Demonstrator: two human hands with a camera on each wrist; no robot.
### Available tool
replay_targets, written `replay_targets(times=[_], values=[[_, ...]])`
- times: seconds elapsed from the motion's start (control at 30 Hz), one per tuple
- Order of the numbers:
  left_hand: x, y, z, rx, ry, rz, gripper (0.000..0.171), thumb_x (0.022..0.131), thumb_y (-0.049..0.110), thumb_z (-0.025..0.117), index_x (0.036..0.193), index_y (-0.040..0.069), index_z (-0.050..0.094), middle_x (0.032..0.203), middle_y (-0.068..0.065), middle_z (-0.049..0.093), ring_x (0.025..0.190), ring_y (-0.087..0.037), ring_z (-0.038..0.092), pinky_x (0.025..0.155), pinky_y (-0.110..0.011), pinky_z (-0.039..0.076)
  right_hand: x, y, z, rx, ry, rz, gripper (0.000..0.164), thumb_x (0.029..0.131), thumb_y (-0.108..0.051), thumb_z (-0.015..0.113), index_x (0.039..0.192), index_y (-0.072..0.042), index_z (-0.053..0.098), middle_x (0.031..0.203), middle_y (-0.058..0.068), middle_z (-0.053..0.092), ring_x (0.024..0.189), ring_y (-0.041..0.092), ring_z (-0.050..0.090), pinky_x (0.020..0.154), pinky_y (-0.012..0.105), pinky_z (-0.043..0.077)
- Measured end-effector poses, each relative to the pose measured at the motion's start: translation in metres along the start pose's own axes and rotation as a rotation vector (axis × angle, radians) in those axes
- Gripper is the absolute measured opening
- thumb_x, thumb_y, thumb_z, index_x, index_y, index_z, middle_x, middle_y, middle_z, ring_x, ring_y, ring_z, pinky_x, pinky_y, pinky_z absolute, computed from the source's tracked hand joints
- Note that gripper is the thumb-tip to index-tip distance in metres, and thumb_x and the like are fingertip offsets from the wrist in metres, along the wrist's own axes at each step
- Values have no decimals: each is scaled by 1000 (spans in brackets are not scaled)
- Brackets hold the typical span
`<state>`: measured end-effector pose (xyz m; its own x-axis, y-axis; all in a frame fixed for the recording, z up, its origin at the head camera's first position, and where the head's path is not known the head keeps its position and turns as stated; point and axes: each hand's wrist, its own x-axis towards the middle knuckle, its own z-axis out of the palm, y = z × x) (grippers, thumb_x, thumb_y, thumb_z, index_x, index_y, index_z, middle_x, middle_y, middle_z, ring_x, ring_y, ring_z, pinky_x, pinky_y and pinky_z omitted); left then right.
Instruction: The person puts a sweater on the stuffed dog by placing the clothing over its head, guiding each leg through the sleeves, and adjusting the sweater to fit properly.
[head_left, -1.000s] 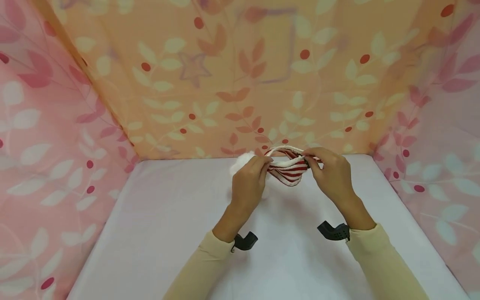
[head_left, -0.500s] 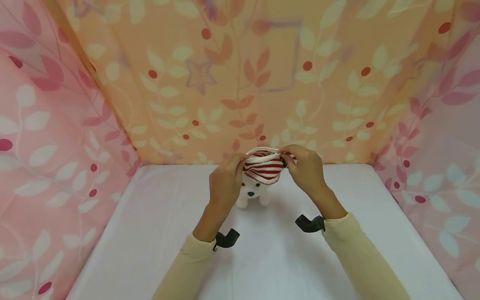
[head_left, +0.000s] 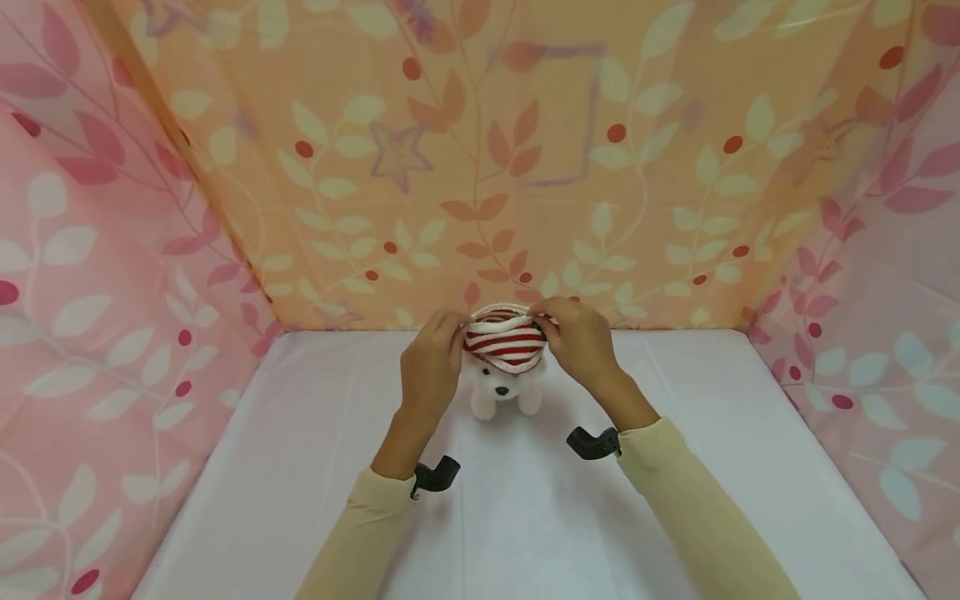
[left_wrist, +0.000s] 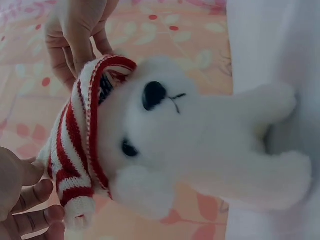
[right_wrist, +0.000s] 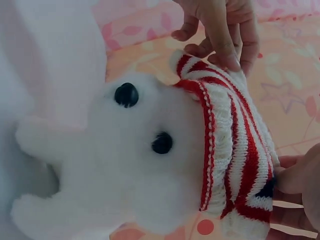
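A white plush dog (head_left: 504, 386) with a black nose and black eyes stands on the white tabletop. Over the top of its head sits a small red-and-white striped knitted sweater (head_left: 506, 346), whose hem lies above one eye in the left wrist view. A short sleeve (left_wrist: 79, 210) sticks out beside the dog's ear. My left hand (head_left: 432, 358) pinches the sweater's edge on the left. With thumb and fingers, my right hand (head_left: 581, 340) pinches the opposite edge. A dark patch (right_wrist: 266, 189) shows on the knit near my right thumb.
The white table (head_left: 322, 500) ends at a patterned orange cloth wall (head_left: 345, 200) just behind the dog. Pink leaf-print cloth (head_left: 75, 333) stands along the left side and another pink cloth (head_left: 900, 350) along the right.
Both hands have moved left with the sweater, from beside the dog onto its head, and come closer together. The dog's face, first hidden behind the left hand, now shows below the hem.
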<state>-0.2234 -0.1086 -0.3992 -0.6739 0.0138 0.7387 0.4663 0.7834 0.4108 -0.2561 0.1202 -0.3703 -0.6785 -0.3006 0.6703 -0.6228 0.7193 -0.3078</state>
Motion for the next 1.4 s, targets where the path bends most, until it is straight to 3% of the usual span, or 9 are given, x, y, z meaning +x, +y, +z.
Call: replay_targets(times=[0.23,0.37,0.6,0.7,0.83,1.0,1.13,1.27,1.4], values=[[-6,-10,2,-120,28,-29,19,101,20,65,115,10,74,89,0,61,69,-16,56,53,-30,43,-5,1,3,33,1,-4,21,95,-6,68,114,-10,77,110,8,75,97,28,72,73,47,57],[-8,-16,1,-155,56,-77,23,103,22,61,120,12,74,94,-1,62,72,-19,57,55,-31,42,-10,4,4,103,79,23,36,95,3,54,123,-10,72,115,9,73,73,22,61,58,39,48],[-15,-41,-1,-210,97,-260,29,107,30,51,123,16,70,104,-3,66,76,-19,59,56,-34,43,-31,21,10,365,312,326,29,97,3,51,118,1,69,99,12,76,85,26,72,69,25,55],[-23,-54,3,-267,13,-466,28,107,35,49,118,18,68,105,-2,68,72,-18,61,55,-35,44,-44,32,16,521,196,568,23,101,-5,53,118,1,69,95,16,75,79,26,72,64,23,56],[-35,-66,11,-446,-212,-705,27,106,30,49,113,11,67,102,-11,68,67,-20,61,53,-29,44,-60,42,21,710,-67,844,30,105,-21,55,121,1,67,105,19,74,89,33,72,72,32,59],[-40,-68,19,-737,-388,-899,32,104,30,55,115,3,68,107,-22,66,72,-23,63,51,-25,47,-66,42,26,883,-230,944,39,106,-30,55,126,2,65,112,13,72,106,43,65,79,38,59],[-38,-61,22,-812,-424,-937,29,102,29,56,115,7,69,111,-20,66,82,-30,66,53,-26,48,-64,38,27,970,-293,942,45,106,-32,54,134,4,59,115,9,67,110,44,62,77,34,58],[-38,-55,27,-818,-397,-900,28,102,27,57,119,7,67,107,-12,64,96,-44,64,52,-25,47,-61,33,29,999,-327,944,49,106,-33,53,138,4,54,118,9,63,106,37,63,76,31,58],[-38,-50,32,-826,-370,-859,41,104,32,57,137,8,60,114,-11,63,96,-41,65,52,-24,48,-57,30,33,985,-308,950,48,106,-34,54,137,2,55,118,9,61,98,28,64,74,31,57]])
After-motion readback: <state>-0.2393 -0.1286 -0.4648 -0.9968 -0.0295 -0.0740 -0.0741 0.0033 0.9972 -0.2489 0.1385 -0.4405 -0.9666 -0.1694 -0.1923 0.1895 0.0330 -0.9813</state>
